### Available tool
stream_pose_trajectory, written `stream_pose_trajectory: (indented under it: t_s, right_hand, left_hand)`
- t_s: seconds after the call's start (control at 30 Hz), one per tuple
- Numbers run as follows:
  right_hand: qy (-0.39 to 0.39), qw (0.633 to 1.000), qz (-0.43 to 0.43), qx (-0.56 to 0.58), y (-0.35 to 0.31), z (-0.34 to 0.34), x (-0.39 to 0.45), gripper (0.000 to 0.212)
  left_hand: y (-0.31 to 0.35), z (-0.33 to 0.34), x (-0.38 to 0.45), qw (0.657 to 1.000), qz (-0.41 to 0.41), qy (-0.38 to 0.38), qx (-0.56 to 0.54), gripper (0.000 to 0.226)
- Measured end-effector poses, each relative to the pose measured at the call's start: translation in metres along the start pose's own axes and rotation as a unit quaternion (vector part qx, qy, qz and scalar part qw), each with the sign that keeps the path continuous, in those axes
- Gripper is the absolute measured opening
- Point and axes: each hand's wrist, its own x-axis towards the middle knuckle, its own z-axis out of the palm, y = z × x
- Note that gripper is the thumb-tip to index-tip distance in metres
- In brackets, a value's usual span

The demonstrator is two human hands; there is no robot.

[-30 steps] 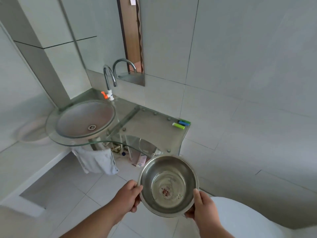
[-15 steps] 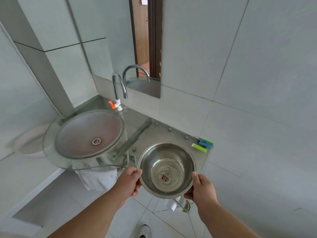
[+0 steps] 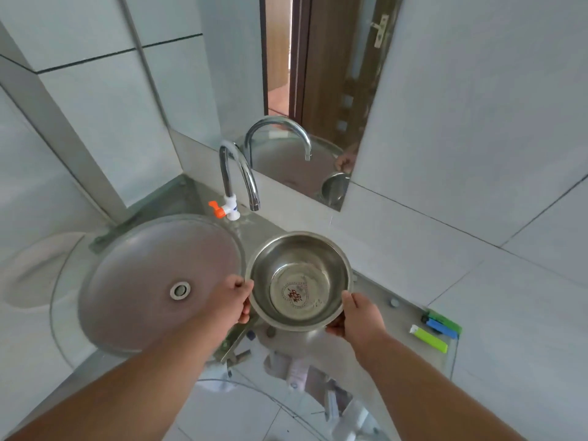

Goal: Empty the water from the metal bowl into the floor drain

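Note:
A round metal bowl (image 3: 299, 281) with a red mark on its bottom sits upright between my hands, over the glass counter just right of the basin. My left hand (image 3: 234, 296) grips its left rim and my right hand (image 3: 358, 316) grips its near right rim. The inside of the bowl looks shiny; I cannot tell how much water it holds. No floor drain shows in view.
A glass wash basin (image 3: 152, 281) with a metal drain lies at the left. A curved chrome tap (image 3: 238, 173) with an orange lever stands behind it, under a mirror (image 3: 311, 90). Green and blue lighters (image 3: 436, 332) lie on the glass counter (image 3: 404, 338) at the right. Bottles stand below the counter.
My hands have carried the bowl up and forward, from low over the floor to above the counter beside the basin. The camera has come closer to the basin and tap.

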Motion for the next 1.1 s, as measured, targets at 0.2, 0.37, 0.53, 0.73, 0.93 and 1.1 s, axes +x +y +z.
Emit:
stream_pose_trajectory:
  t_s: [0.2,0.37,0.53,0.73,0.93,1.1]
  right_hand:
    - [-0.056,0.998,0.002,-0.029,-0.045,0.038,0.046,0.029]
    - [-0.085,0.995,0.012,-0.052,-0.06,0.063,0.078,0.03]
    - [-0.108,0.992,0.003,-0.07,-0.063,0.081,0.101,0.03]
    - [-0.101,0.993,0.012,-0.053,-0.059,0.087,0.105,0.031]
    - [-0.097,0.993,0.021,-0.059,-0.059,0.083,0.107,0.036]
    - [-0.107,0.992,0.034,-0.05,-0.062,0.079,0.101,0.037]
  left_hand:
    - [0.015,-0.014,0.05,0.994,-0.03,0.074,-0.071,0.021]
    - [0.023,-0.021,0.08,0.988,-0.05,0.107,-0.099,0.019]
    - [0.038,-0.026,0.095,0.98,-0.048,0.147,-0.125,0.027]
    - [0.044,-0.032,0.088,0.979,-0.054,0.151,-0.122,0.013]
    - [0.039,-0.037,0.091,0.981,-0.065,0.145,-0.113,0.016]
    - [0.034,-0.04,0.093,0.982,-0.059,0.135,-0.115,0.017]
